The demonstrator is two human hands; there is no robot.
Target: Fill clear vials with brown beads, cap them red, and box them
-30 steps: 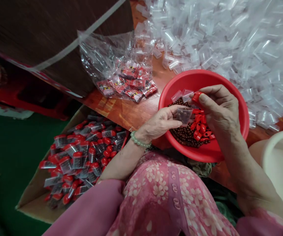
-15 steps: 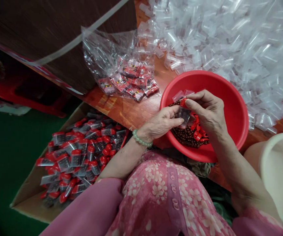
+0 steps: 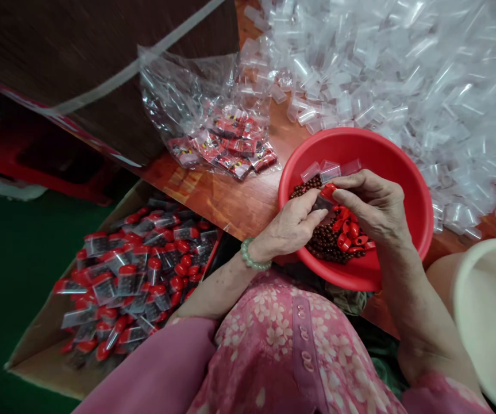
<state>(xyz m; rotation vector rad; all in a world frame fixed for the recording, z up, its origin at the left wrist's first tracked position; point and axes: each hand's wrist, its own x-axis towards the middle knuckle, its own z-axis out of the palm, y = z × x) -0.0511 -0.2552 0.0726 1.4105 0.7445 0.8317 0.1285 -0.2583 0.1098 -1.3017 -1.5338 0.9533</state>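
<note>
Over the red basin (image 3: pixel 411 184), my left hand (image 3: pixel 294 225) is closed on a small clear plastic container (image 3: pixel 325 203), partly hidden by the fingers. My right hand (image 3: pixel 379 207) pinches a red cap (image 3: pixel 328 191) at the container's upper end. Whether the cap is fully seated I cannot tell. Below the hands, dark brown beads (image 3: pixel 327 244), loose red caps (image 3: pixel 350 230) and several clear containers (image 3: pixel 329 171) lie in the basin. A pale green bead bracelet (image 3: pixel 252 257) circles my left wrist.
A heap of clear containers (image 3: pixel 385 80) covers the table's far right. Red packets (image 3: pixel 234 144) lie in a clear bag at the back. At lower left, a cardboard box (image 3: pixel 49 368) holds many red-capped containers (image 3: pixel 127 279). A cream bucket (image 3: pixel 489 299) stands right.
My right hand has shifted slightly right and down with the red cap. The left fingers now extend farther over the container, covering more of it. The view has shifted slightly.
</note>
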